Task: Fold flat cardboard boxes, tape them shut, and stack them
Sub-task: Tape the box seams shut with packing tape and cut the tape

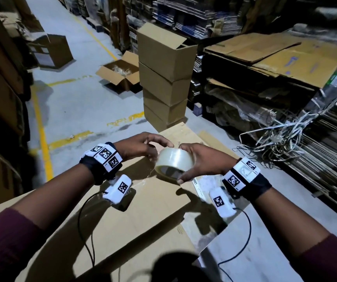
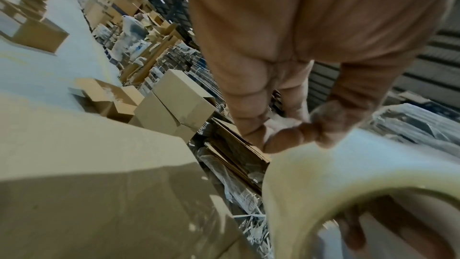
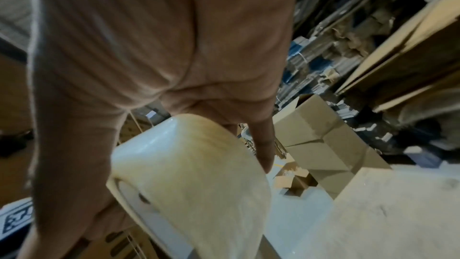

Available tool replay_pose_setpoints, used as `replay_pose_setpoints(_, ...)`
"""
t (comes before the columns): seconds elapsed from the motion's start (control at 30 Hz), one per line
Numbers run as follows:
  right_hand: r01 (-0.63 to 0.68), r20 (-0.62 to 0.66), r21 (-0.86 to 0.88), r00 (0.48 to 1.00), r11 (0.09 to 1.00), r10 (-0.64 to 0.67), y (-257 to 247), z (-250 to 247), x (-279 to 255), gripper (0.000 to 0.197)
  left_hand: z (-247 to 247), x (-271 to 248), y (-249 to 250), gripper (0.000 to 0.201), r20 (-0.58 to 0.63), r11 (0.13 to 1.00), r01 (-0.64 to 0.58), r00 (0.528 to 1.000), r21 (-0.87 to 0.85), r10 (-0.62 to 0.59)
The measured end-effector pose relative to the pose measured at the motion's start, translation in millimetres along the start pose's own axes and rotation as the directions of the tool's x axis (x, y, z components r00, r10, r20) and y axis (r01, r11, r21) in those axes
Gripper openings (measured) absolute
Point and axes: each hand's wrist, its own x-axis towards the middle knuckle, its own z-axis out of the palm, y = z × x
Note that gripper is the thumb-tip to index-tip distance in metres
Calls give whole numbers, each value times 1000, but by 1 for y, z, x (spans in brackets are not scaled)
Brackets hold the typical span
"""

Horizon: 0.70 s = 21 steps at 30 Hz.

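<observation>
A roll of clear packing tape (image 1: 173, 161) is held above a brown cardboard box (image 1: 143, 210) that fills the near foreground. My right hand (image 1: 185, 163) grips the roll from the right, thumb under it and fingers over the top. My left hand (image 1: 153, 151) reaches in from the left, thumb and fingertips pinching at the roll's far rim. In the left wrist view the pinching fingertips (image 2: 286, 139) meet just above the roll (image 2: 323, 174). The right wrist view shows the roll (image 3: 186, 174) under my right palm, with the box top (image 3: 385, 204) below it.
A stack of several folded boxes (image 1: 163, 78) stands just beyond, its top one open at one flap. An open box (image 1: 120, 74) with clear scraps lies on the grey floor left of it. Flat cardboard piles (image 1: 275, 53) and tangled strapping (image 1: 275, 143) crowd the right.
</observation>
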Motion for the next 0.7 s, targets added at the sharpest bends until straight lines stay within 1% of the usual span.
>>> replay_pose_setpoints(0.07,8,-6,101,1000,995,-7,2,3,-7,61,-3,-1,2,45,-85,997,-9,996,-81,2)
replay_pose_setpoints(0.13,31,-51,128,998,991,-25,5,8,-11,59,-5,-2,4,47,-189,986,27,980,-165,-59)
replay_pose_setpoints(0.2,45,-96,163,995,986,-30,8,14,-12,57,-5,-3,7,47,-241,972,77,962,-221,-131)
replay_pose_setpoints(0.27,56,-125,178,992,983,-33,10,18,-11,55,-7,-3,10,46,-228,963,141,954,-229,-194)
replay_pose_setpoints(0.37,70,-134,158,990,985,-49,11,19,-13,54,-12,-5,17,41,-132,957,244,955,-156,-265)
replay_pose_setpoints(0.43,75,-117,135,991,988,-59,8,17,-15,53,-15,-6,24,32,-54,958,286,956,-24,-287)
replay_pose_setpoints(0.47,77,-110,123,992,989,-64,7,16,-16,53,-15,-7,27,27,-34,953,297,955,57,-295)
replay_pose_setpoints(0.5,75,-107,113,992,991,-63,7,15,-17,53,-16,-7,29,23,-38,945,305,952,116,-303)
replay_pose_setpoints(0.53,75,-112,111,992,991,-62,7,14,-17,53,-18,-7,30,20,-54,940,310,951,141,-306)
replay_pose_setpoints(0.6,85,-145,133,987,987,-65,9,12,-18,52,-21,-6,28,19,-94,950,302,951,82,-294)
replay_pose_setpoints(0.67,96,-187,185,980,978,-61,11,12,-18,51,-21,-6,22,20,-146,957,287,946,-42,-290)
replay_pose_setpoints(0.7,100,-203,213,978,972,-56,11,13,-17,50,-20,-4,18,16,-161,955,279,943,-104,-293)
